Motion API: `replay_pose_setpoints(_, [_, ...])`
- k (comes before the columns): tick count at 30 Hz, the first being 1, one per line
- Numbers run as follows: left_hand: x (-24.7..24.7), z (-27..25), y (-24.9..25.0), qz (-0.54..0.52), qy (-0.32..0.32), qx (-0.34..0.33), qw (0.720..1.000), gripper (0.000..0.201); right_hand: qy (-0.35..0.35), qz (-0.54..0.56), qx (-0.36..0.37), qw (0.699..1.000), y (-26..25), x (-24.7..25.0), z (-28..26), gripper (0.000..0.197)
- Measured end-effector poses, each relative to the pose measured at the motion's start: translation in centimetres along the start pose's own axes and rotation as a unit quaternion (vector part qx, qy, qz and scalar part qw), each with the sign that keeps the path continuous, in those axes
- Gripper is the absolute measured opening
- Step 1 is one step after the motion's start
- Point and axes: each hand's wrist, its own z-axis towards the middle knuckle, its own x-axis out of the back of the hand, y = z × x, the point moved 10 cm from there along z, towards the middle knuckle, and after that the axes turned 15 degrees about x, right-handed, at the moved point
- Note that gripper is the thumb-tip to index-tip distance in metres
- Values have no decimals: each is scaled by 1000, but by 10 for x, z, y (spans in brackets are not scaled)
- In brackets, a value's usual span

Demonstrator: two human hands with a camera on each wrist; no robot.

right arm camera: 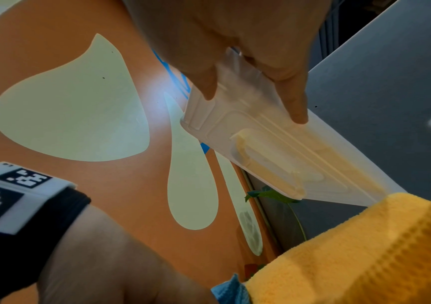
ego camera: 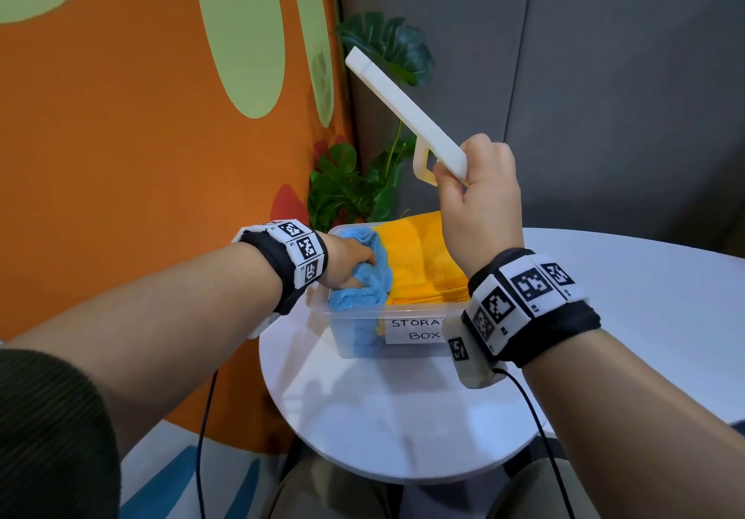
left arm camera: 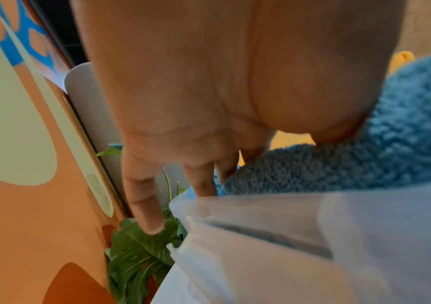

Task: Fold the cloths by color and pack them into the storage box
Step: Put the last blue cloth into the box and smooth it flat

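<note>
A clear storage box [ego camera: 358,337] labelled "STORAGE BOX" stands on the round white table [ego camera: 403,418]. Folded blue cloths [ego camera: 377,289] fill its left side and a stack of yellow cloths [ego camera: 423,264] fills the right. My left hand [ego camera: 352,260] reaches into the box's left end, fingers down beside the blue cloth [left arm camera: 365,160] and thumb pressing on top, pinching it. My right hand [ego camera: 475,196] grips one end of the white box lid [ego camera: 403,111], held tilted in the air above the box. The lid's underside [right arm camera: 274,144] and its clip show in the right wrist view, above the yellow cloth [right arm camera: 365,257].
A green leafy plant [ego camera: 350,188] stands just behind the box against the orange wall [ego camera: 161,155]. A grey partition [ego camera: 604,75] rises behind the table. Bare white tabletop [ego camera: 645,297] lies to the right and in front of the box. Cables hang from both wrists.
</note>
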Motion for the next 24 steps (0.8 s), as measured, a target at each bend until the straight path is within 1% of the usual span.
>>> replay_pose_setpoints(3, [3, -5, 1, 3, 6, -3, 1000, 59, 3, 12, 4, 1000, -5, 3, 1, 4])
replay_pose_setpoints(6, [10, -8, -1, 4, 10, -9, 1000, 59, 2, 20, 14, 1000, -13, 4, 2, 10])
replay_pose_setpoints(8, [19, -11, -5, -15, 27, -19, 999, 60, 4, 27, 16, 999, -17, 5, 2, 12])
replay_pose_setpoints(9, [24, -13, -8, -37, 37, -28, 998, 62, 6, 31, 16, 999, -18, 6, 2, 13])
replay_pose_setpoints(11, [38, -20, -18, -115, 55, -37, 991, 64, 10, 39, 16, 999, -21, 6, 2, 16])
replay_pose_setpoints(14, [55, -30, -41, -229, 102, -25, 968, 55, 19, 58, 13, 998, -26, 8, 3, 20])
replay_pose_setpoints(16, [63, -36, -59, -289, 142, 3, 947, 48, 28, 75, 5, 997, -29, 11, 2, 27])
replay_pose_setpoints(17, [65, -38, -69, -321, 158, 19, 934, 47, 33, 85, 0, 996, -29, 12, 2, 27])
replay_pose_setpoints(19, [65, -41, -86, -386, 172, 53, 905, 50, 45, 109, -11, 993, -29, 15, 1, 23])
replay_pose_setpoints(21, [59, -41, -101, -470, 168, 77, 863, 59, 51, 135, -16, 989, -30, 16, 2, 25])
replay_pose_setpoints(22, [55, -41, -108, -515, 161, 82, 838, 65, 52, 147, -19, 988, -32, 16, 2, 27])
replay_pose_setpoints(24, [48, -42, -117, -598, 146, 81, 784, 75, 59, 181, -32, 981, -35, 14, 2, 24])
